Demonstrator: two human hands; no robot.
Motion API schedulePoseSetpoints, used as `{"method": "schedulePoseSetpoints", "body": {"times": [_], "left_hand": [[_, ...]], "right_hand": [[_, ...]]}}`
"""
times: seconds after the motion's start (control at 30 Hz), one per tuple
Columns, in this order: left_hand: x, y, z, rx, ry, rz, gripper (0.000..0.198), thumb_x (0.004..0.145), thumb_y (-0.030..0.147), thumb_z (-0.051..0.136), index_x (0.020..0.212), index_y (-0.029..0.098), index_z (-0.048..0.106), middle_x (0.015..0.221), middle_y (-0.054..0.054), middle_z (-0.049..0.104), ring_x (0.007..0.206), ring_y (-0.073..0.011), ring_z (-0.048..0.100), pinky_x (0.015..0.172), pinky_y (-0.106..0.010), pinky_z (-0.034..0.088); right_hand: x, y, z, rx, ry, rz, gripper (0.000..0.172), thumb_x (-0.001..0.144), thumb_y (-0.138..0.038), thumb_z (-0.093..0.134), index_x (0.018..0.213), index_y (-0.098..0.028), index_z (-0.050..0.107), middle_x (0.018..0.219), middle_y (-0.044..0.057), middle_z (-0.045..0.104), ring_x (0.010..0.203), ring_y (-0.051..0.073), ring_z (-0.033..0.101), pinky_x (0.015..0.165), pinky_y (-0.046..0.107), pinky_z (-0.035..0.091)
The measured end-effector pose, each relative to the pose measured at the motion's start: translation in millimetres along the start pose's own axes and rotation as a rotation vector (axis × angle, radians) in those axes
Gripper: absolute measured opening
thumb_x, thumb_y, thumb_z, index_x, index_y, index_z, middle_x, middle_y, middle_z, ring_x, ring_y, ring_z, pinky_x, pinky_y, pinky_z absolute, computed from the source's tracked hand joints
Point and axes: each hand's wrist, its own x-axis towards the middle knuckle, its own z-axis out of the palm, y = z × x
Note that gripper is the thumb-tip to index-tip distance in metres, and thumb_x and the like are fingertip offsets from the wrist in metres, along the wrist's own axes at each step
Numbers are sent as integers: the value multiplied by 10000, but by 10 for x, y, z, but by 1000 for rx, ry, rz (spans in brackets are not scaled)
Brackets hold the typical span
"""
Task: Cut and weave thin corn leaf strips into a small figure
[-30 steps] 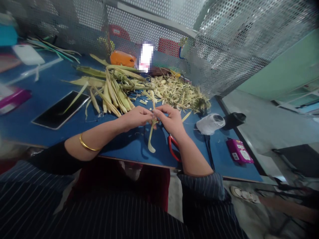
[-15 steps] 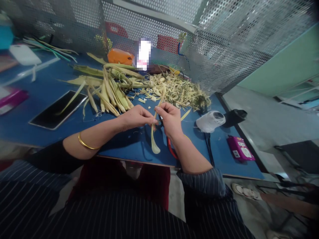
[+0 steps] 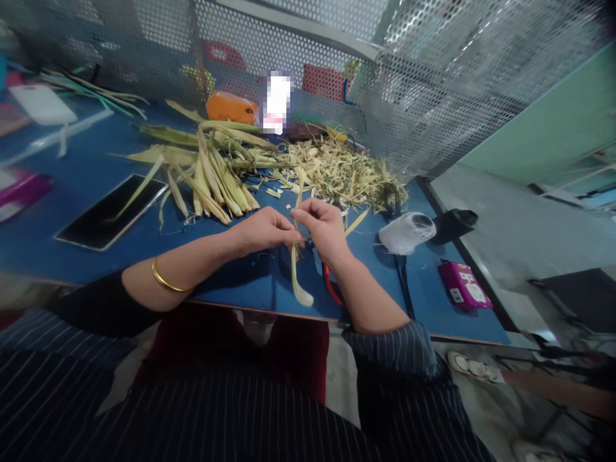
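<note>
Both hands meet over the front of the blue table, on one pale green corn husk strip (image 3: 297,279). My left hand (image 3: 270,230) pinches the strip at its middle between thumb and fingertips. Just above that, my right hand (image 3: 323,230) is closed on the strip with thumb and finger. The strip's wider, curled end hangs below toward the table edge. Beneath my right wrist shows a red curved handle (image 3: 332,285); the rest of that tool is hidden. Behind my left hand lies a heap of corn husks (image 3: 216,176), and beyond my right hand a pile of husk shreds (image 3: 349,170).
A dark tablet (image 3: 108,215) with a husk strip across it lies left. At right are a white thread cone (image 3: 407,232), a black roll (image 3: 455,226) and a purple packet (image 3: 464,285). An orange packet (image 3: 231,108) stands before the perforated metal screen (image 3: 289,38).
The husk strip has tilted nearer upright, its upper end shifting left and its lower end slightly right and down. My right hand has moved slightly left; my left hand keeps its pinch.
</note>
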Motion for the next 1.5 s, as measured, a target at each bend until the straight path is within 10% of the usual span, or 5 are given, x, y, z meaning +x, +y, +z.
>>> {"method": "schedulePoseSetpoints", "body": {"times": [0.5,0.97,1.17,1.37,1.5], "left_hand": [[51,-5,-154,-180,160,19,292,701,418,733,700,127,747,509,-6,565,420,-46,309,409,-208,170],[56,-22,-143,-183,265,30,283,703,382,735,811,123,771,649,-51,687,450,-53,379,417,-197,244],[141,-80,-172,-465,382,14,299,750,405,724,881,138,743,897,-101,740,611,-97,599,500,-191,420],[137,-29,-74,-640,343,125,160,702,253,767,781,126,710,873,-84,736,868,-157,673,787,-249,512],[141,-32,21,-592,301,146,158,695,248,765,775,118,725,831,-66,722,791,-125,646,731,-219,486]], "right_hand": [[93,-175,-383,-431,-296,-204,155,858,-295,589,773,-186,660,712,2,659,679,137,578,659,258,414],[96,-73,-303,-865,100,-581,204,945,-307,498,857,-238,668,850,17,700,849,168,624,990,373,372],[-93,-245,-322,-634,592,-637,289,989,-316,358,933,-207,619,915,88,645,957,219,596,903,404,424],[-163,-156,31,-601,-27,-287,274,897,-418,548,782,-213,688,779,54,692,724,177,601,710,303,431],[-118,-44,171,-276,-104,-9,286,841,-419,596,703,-181,674,623,3,632,586,135,517,597,264,391]]}}
